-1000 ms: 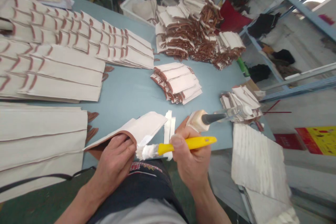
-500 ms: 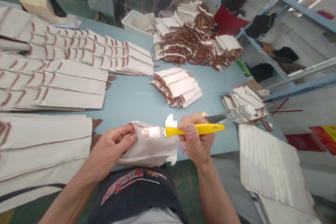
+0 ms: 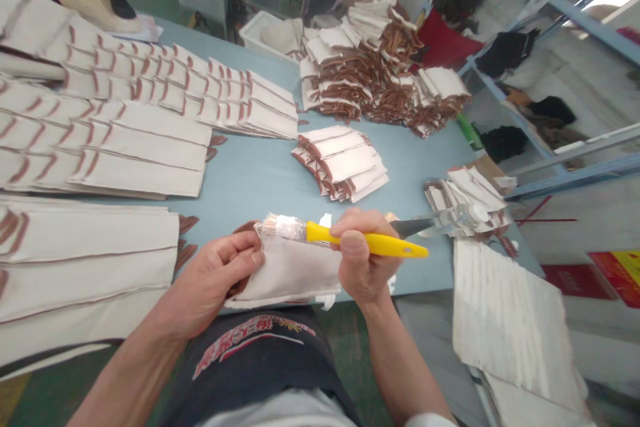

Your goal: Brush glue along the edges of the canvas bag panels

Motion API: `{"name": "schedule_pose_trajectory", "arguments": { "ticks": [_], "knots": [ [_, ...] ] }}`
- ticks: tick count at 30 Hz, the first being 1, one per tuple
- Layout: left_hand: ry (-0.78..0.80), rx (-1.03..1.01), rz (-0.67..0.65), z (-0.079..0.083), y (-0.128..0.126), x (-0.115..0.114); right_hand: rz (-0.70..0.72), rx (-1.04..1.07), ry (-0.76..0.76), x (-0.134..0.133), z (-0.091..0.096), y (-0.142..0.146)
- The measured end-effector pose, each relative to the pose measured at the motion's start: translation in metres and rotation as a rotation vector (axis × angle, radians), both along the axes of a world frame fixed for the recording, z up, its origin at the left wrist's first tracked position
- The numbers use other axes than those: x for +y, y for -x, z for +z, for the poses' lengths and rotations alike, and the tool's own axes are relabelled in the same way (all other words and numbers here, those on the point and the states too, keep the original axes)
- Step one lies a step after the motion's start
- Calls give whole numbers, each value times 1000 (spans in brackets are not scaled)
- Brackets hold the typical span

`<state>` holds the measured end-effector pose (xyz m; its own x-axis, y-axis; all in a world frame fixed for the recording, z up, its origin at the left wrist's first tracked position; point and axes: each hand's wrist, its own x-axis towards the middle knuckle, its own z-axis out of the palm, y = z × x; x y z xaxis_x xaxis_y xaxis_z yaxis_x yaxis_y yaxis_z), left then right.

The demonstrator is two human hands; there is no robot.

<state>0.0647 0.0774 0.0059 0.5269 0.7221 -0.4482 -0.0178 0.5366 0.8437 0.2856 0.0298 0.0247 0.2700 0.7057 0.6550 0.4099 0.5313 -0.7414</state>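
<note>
My right hand [image 3: 367,257] is closed round the yellow handle of a paintbrush [image 3: 330,235]. Its pale bristles, whitened near the ferrule, lie at the upper left corner of an off-white fabric piece [image 3: 300,270]. The left end of that piece is pinched between the thumb and fingers of my left hand [image 3: 227,267], where a brown edge shows. The piece rests at the table's front edge, close to my dark apron [image 3: 255,347]. A dark-handled tool with a clear part [image 3: 445,220] lies just beyond my right hand.
Overlapping rows of off-white pieces with brown edges [image 3: 150,140] cover the left of the blue table [image 3: 250,177]. A small stack [image 3: 345,163] sits mid-table, with a large heap [image 3: 360,67] behind it. At right stand a whitish ridged board [image 3: 510,313] and blue shelving [image 3: 545,153].
The brush has moved up and left, from the face of the fabric piece to its upper corner. Its handle now slants down to the right. My left hand keeps its pinch.
</note>
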Motion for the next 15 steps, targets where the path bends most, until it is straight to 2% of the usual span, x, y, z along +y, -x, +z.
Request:
{"name": "schedule_pose_trajectory", "arguments": {
  "ticks": [4, 9, 13, 15],
  "knots": [
    [3, -9, -6, 0, -2, -1, 28, -5, 38, -6, 1, 1],
    [55, -15, -13, -1, -3, -1, 41, -26, 35, 7, -6, 16],
    [77, -24, 47, 1, 1, 1, -41, 40, -24, 8, -10, 17],
    [86, -35, 52, 3, 1, 2, -109, -6, -36, 5, -11, 14]
  ]
}}
